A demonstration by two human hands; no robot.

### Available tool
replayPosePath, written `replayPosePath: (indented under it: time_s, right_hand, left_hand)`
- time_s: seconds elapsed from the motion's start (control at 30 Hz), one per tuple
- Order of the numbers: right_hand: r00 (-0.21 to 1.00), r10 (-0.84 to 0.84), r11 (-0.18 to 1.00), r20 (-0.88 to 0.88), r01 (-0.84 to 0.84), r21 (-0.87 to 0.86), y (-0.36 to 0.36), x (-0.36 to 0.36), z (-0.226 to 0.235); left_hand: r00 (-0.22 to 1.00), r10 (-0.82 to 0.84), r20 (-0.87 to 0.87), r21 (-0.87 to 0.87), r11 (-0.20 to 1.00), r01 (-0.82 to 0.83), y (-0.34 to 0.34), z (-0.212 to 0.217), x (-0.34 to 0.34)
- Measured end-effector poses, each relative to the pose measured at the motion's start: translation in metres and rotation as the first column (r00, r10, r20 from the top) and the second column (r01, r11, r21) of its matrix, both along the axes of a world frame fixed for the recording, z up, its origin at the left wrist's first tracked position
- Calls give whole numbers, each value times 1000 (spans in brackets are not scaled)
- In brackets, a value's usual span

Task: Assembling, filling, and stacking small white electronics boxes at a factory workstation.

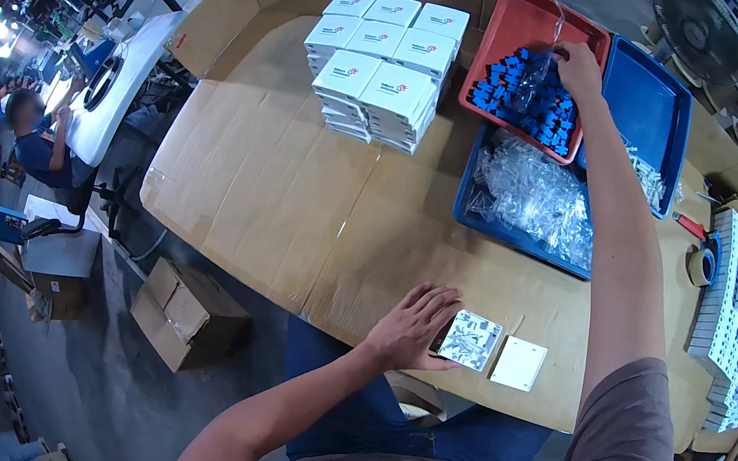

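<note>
My left hand (416,328) rests at the left side of a small open white box (471,339), its fingers stretched out and apart. Small whitish and silvery pieces fill the box; what they are is too small to tell. A flat white lid (519,364) lies just right of it. My right hand (578,70) reaches far over a red tray (482,93) of blue-and-black small parts (521,82). Its fingers are closed on a clear plastic bag (532,84), which hangs over those parts.
Stacked white boxes (375,80) stand at the back. A blue tray (523,244) holds clear plastic pieces; another blue tray (646,91) holds small light parts. Tape (701,267), a red-handled tool (689,226) and white stacks (736,312) sit right. A person (48,138) sits far left.
</note>
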State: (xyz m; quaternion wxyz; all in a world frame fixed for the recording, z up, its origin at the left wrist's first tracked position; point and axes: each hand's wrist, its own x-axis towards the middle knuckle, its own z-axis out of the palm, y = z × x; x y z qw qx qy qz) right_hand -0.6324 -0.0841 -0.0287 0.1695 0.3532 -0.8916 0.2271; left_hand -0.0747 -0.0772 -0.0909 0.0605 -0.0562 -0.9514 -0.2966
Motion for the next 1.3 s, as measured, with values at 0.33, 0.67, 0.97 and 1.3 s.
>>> replayPosePath:
  time_s: [0.33,0.67,0.97,1.3]
  right_hand:
    - [988,-49,995,144,62,-84,7,21,4]
    - [763,266,609,589,340,-717,117,152,33]
    - [502,694,348,516,394,-851,205,336,80]
    - [419,748,321,515,452,-832,235,407,95]
  left_hand:
    - [1000,22,-1,-5,1000,-22,0,2,3]
    - [996,32,-81,-4,999,-33,4,9,4]
    - [994,16,-108,-79,997,-25,10,5,4]
    - [993,21,-120,-130,991,-37,12,-3,9]
